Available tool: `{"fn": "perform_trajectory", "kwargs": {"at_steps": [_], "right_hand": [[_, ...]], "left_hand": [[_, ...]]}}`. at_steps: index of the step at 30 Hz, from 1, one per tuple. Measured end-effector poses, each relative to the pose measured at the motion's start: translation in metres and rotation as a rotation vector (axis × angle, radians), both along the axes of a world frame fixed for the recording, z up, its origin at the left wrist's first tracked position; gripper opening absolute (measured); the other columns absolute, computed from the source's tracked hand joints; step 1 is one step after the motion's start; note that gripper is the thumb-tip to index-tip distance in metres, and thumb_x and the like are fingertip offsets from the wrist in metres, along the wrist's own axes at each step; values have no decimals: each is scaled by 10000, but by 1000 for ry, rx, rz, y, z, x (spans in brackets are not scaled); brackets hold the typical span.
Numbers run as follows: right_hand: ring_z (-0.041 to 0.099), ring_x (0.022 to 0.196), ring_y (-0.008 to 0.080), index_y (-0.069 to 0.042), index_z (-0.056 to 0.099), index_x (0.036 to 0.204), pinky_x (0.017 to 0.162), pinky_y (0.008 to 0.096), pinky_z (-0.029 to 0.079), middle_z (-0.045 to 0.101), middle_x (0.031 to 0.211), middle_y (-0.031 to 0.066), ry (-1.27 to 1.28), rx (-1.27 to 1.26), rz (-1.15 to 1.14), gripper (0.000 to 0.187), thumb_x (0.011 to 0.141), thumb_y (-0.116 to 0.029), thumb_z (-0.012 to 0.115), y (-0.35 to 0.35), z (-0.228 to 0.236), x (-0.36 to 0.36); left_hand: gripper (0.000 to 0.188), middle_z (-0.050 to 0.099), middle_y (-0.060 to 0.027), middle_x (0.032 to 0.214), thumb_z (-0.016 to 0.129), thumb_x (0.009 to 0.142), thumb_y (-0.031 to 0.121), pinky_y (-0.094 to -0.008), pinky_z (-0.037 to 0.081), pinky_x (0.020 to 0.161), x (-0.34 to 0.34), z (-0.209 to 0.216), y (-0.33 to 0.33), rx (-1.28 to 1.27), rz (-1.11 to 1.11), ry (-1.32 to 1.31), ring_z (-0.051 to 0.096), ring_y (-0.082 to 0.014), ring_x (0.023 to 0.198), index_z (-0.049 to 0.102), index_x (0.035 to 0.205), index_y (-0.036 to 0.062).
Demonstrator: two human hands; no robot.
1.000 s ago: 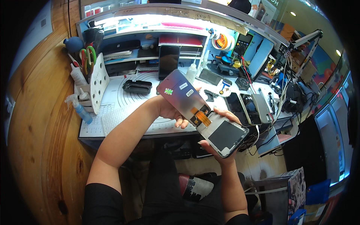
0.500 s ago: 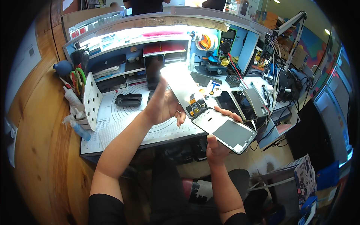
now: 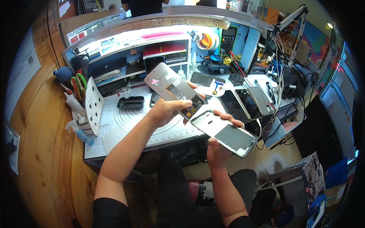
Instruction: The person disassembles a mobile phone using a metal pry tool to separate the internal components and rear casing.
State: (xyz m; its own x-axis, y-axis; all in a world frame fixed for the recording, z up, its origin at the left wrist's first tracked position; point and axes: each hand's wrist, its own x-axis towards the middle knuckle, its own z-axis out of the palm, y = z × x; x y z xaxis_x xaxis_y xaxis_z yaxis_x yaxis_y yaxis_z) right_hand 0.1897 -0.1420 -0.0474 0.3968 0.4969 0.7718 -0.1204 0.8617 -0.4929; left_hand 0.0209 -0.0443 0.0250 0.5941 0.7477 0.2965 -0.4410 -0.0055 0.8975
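My left hand [image 3: 166,111] is closed on a silver-backed phone screen panel [image 3: 161,78], thumb across its lower end, where dark flex parts show. The panel tilts up and away to the left above the mat. Lower and to the right, my right hand [image 3: 217,155] grips a phone frame [image 3: 213,126] by its long edges, thumb on the near side and fingers on the far side. The frame's inside faces up, pale at one end with a dark grey rectangle at the other. The panel's lower end is close to the frame's upper left end; whether they touch, I cannot tell.
A white work mat [image 3: 110,142] covers the bench, with a black tray [image 3: 130,102] on it. Dark phones [image 3: 232,104] lie at right beside cables. At left stands a white tool holder [image 3: 94,102] with scissors [image 3: 80,81]. A multimeter [image 3: 228,39] stands at back.
My left hand has turned the panel, so its bright glare is gone and its silver back shows. The left thumb now lies over its lower end. The frame in my right hand has barely shifted.
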Motion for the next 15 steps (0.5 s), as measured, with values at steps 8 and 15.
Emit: {"fn": "perform_trajectory", "kwargs": {"at_steps": [8,15], "right_hand": [[617,1244,371,-35,338,1529,1013,505,554,580,1347,214,420,-268,80,714,1055,-522,555,-6,3,15],[678,1082,366,-23,449,1480,937,578,590,617,1319,234,643,-548,483,721,1100,-623,322,-1,9,48]], "left_hand": [[523,686,-253,1278,650,857,91,-418,536,1073,-9,-1,10,-22,132,-10,710,-294,1144,564,1359,-30],[598,721,-196,1116,661,796,72,-412,571,1010,-10,-3,12,-61,78,4,732,-292,1067,581,1366,-91]]}}
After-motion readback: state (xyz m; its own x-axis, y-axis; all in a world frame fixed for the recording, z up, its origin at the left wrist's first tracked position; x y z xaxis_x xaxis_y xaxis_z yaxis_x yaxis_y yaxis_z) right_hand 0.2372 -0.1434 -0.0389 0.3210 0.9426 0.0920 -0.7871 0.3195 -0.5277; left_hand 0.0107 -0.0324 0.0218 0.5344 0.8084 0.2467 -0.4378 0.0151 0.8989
